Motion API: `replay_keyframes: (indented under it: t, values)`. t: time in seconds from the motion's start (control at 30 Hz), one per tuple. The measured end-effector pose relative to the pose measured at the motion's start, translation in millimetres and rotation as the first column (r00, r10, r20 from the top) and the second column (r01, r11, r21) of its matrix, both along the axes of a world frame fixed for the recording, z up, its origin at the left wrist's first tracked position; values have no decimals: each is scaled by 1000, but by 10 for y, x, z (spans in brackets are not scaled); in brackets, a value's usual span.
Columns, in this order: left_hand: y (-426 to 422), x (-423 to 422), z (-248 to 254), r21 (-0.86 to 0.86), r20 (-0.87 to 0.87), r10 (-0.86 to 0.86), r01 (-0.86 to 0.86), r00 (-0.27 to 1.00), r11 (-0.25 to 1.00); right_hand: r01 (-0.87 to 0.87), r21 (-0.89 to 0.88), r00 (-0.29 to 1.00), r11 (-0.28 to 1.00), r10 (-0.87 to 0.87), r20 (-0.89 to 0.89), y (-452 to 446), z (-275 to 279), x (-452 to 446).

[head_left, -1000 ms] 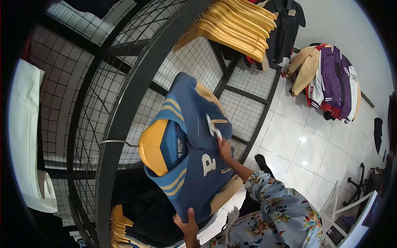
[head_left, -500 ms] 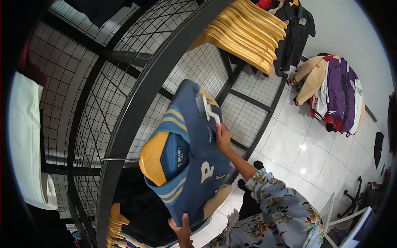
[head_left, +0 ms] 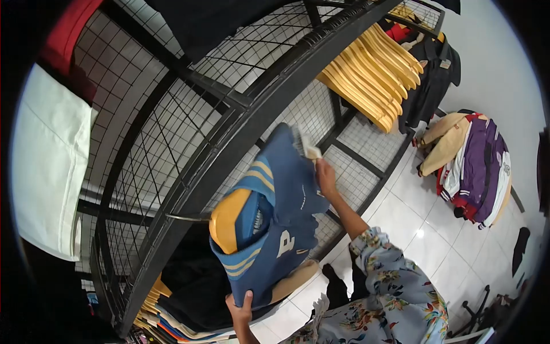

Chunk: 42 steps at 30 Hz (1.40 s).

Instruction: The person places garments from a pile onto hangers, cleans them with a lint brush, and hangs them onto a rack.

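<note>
A blue varsity jacket (head_left: 298,206) with striped ribbed collar and a white letter hangs on a wooden hanger (head_left: 225,221). The hanger is on a metal hook (head_left: 186,218) at the rack. My left hand (head_left: 240,309) is closed on the jacket's near shoulder, thumb on top. In my right hand (head_left: 326,179) is a white-handled brush (head_left: 310,151), its bristles blurred and at the edge of the far shoulder. Whether the bristles touch the cloth I cannot tell.
A black metal rack (head_left: 212,155) with wire mesh runs diagonally. Bare wooden hangers (head_left: 372,77) and black shirts (head_left: 432,74) hang beyond it. Purple and beige jackets (head_left: 481,166) hang at right. Dark clothes (head_left: 197,286) hang below the blue jacket. White cloth (head_left: 51,160) is at left.
The brush has moved from the jacket's upper front outward to the shoulder edge, with my right hand. My left hand keeps its hold. The whole view has shifted slightly.
</note>
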<state>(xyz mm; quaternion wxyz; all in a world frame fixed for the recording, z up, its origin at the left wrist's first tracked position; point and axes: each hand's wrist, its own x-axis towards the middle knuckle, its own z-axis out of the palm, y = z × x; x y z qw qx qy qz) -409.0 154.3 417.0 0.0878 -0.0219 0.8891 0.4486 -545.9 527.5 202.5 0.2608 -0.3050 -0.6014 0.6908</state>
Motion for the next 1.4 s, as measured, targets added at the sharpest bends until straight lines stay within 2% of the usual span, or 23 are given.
replay_keyframes:
  t: [0.07, 0.13, 0.2, 0.23, 0.3, 0.33, 0.4, 0.43, 0.5, 0.6, 0.63, 0.7, 0.77, 0.83, 0.87, 0.93, 0.97, 1.07, 1.13, 1.2, 1.23, 1.3, 1.4]
  values:
    - [64, -50, 70, -32, -14, 46, -46, 999, 998, -216, 317, 960, 923, 143, 239, 80, -760, -222]
    - [71, -100, 129, -42, -42, 2, -3, 999, 999, -532, 700, 839, 476, 186, 511, 274, -1578, -27]
    - [45, -137, 190, -78, -94, -89, 82, 992, 994, -659, 526, 661, 538, 79, 746, 386, -1599, 189]
    - [46, -164, 213, -74, -101, -66, 59, 993, 996, -667, 533, 664, 520, 90, 743, 384, -1478, 155]
    - [81, -195, 230, -4, -84, -57, 57, 995, 998, -102, 472, 860, 876, -161, 484, 417, -1092, 192]
    - [98, -192, 227, 30, -70, -53, 55, 996, 998, -125, 478, 860, 870, -145, 489, 381, -741, 253]
    - [114, -184, 189, 40, -86, -58, 61, 995, 997, 83, -89, 986, 993, -95, -139, 138, 189, 368]
    - [125, -184, 165, 42, -112, -85, 90, 990, 995, 56, -85, 989, 995, -67, -134, -64, 596, 444]
    - [161, -167, 74, 59, -106, -93, 100, 990, 993, -33, -333, 930, 942, -93, -357, -442, 1107, 649]
    - [304, -74, 88, 113, -47, -120, 125, 992, 986, -181, -37, 984, 983, 180, -14, -825, 196, 726]
    - [391, -63, 104, 157, -106, -112, 128, 988, 979, -204, -31, 979, 978, 204, -10, -877, -342, 933]
    - [420, -49, 71, 165, -193, -134, 167, 972, 972, -505, 414, 786, 757, 207, 582, -876, -1325, 1021]
    - [374, -13, 4, 127, -221, -147, 177, 964, 976, -732, 402, 619, 550, 290, 730, -705, -1383, 1279]
    - [437, -13, 11, 176, -236, -143, 187, 961, 966, -340, 190, 756, 921, 147, 638, -681, -1358, 1232]
    - [455, -8, 10, 174, -239, -134, 178, 962, 968, -348, 191, 756, 918, 155, 636, -708, -1197, 1180]
    - [501, 4, -9, 226, -271, -115, 179, 956, 958, -129, -34, 982, 991, 132, 133, -678, -435, 1152]
    - [510, 3, -33, 229, -272, -114, 180, 955, 957, -129, -30, 983, 991, 131, 132, -757, -34, 1196]
    - [494, 19, -124, 230, -290, -156, 227, 944, 946, -174, -405, 966, 898, 76, -248, -1344, 973, 1343]
    - [470, 58, -144, 230, -316, -155, 234, 936, 944, -179, -39, 979, 983, 174, -109, -1772, 990, 1403]
    - [478, 52, -149, 235, -381, -146, 249, 913, 940, -98, 210, 995, 973, 98, 9, -2026, 252, 1430]
    - [462, 39, -137, 240, -380, -169, 274, 909, 931, -72, 215, 997, 974, 71, 10, -2058, -156, 1474]
    - [376, 20, -79, 259, -368, -156, 262, 917, 930, -347, 216, 844, 913, 204, 496, -2055, -760, 1693]
    - [313, -30, -4, 255, -394, -186, 302, 900, 919, -175, 43, 874, 984, 135, 466, -2102, -518, 1946]
